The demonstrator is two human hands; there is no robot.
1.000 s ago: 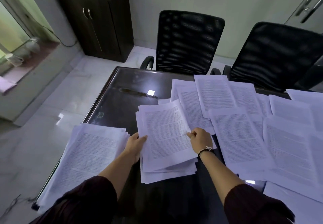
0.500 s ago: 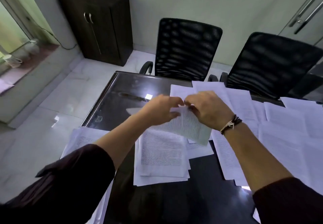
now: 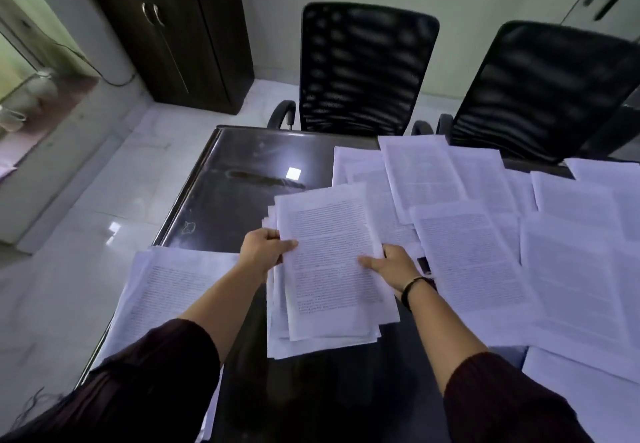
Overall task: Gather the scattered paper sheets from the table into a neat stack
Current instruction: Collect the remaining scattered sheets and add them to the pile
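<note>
A loose stack of printed sheets (image 3: 329,269) lies on the dark glossy table (image 3: 242,197) in front of me, its edges uneven. My left hand (image 3: 265,250) grips the stack's left edge, thumb on the top sheet. My right hand (image 3: 393,264) holds the right edge, thumb pressed on the top page. Several scattered printed sheets (image 3: 485,235) overlap across the right half of the table. A second pile of sheets (image 3: 166,290) lies at the table's left edge, partly under my left forearm.
Two black mesh office chairs (image 3: 363,68) (image 3: 547,93) stand at the table's far side. A dark wooden cabinet (image 3: 173,30) stands in the back left corner. White tiled floor (image 3: 86,200) runs along the table's left.
Half a second ago both hands were raised, holding a sheet above the table. Now that sheet lies on top of the middle stack and both hands grip the stack's sides.
</note>
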